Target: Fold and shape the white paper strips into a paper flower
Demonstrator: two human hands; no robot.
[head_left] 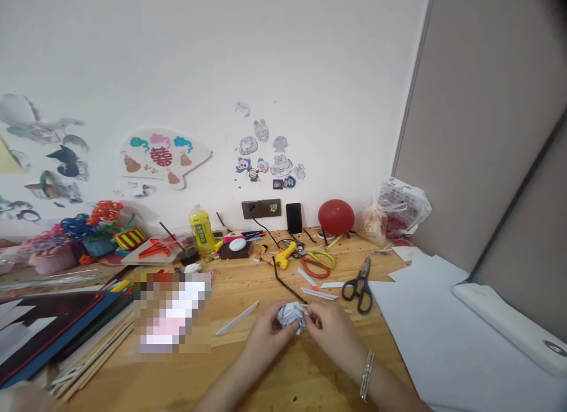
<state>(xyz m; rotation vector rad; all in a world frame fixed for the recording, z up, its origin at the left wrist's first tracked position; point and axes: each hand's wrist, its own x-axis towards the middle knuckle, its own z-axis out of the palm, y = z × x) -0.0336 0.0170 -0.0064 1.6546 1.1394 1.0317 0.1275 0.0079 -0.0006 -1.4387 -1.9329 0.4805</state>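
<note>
A white paper bundle (291,315), crumpled or folded into a rounded shape with dark lines on it, is between my two hands above the wooden table. My left hand (271,332) grips its left side, with the thumb across the front. On the right, the fingertips of my right hand (326,323) pinch the bundle's edge. A bracelet circles my right wrist. Just behind the bundle runs a black pipe-cleaner-like strip (287,287). Black-handled scissors (359,288) lie right of my right hand, and a white paper strip (237,317) lies left of my left hand.
Behind are a yellow hot glue gun (286,255), red-handled scissors (315,267), a phone (294,218), a red balloon (336,216) and a yellow bottle (202,229). White paper sheets (460,335) cover the right. Wooden sticks (100,359) lie left, near a blurred patch.
</note>
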